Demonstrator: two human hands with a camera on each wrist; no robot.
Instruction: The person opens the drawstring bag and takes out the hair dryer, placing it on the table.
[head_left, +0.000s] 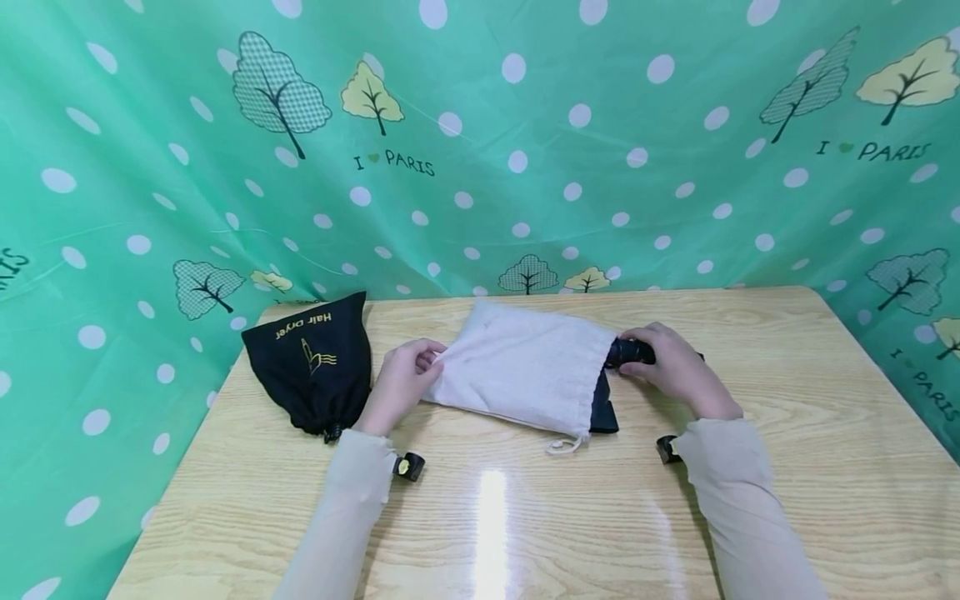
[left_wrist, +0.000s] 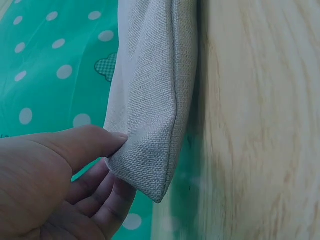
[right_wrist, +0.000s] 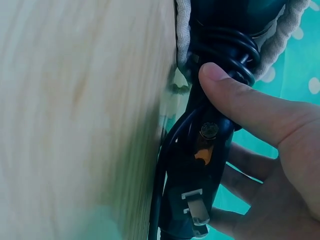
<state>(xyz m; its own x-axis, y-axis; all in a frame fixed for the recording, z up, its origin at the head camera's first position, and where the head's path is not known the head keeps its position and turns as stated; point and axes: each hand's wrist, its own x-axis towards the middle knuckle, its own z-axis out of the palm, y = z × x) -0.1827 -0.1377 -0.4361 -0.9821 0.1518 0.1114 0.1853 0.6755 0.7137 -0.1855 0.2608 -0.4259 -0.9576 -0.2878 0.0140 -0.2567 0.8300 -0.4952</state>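
Note:
A pale cloth drawstring bag [head_left: 517, 362] lies on the table with its mouth towards the right. My left hand [head_left: 408, 375] pinches the bag's closed left corner; in the left wrist view, thumb and fingers hold the cloth [left_wrist: 145, 145] from both sides. Out of the bag's mouth sticks the black handle of what looks like a hair dryer [right_wrist: 200, 165], with its cord [right_wrist: 227, 47] wound round it. My right hand [head_left: 671, 367] grips this handle, thumb on one side and fingers behind. Another black part [head_left: 603, 408] shows at the mouth; the rest is hidden inside.
A black pouch [head_left: 322, 367] with "Hair Dryer" printed in gold lies left of my left hand, its neck gathered. The wooden table [head_left: 570, 525] ends at a green dotted curtain [head_left: 480, 167] behind. The bag's cord loop [head_left: 564, 445] lies near its mouth.

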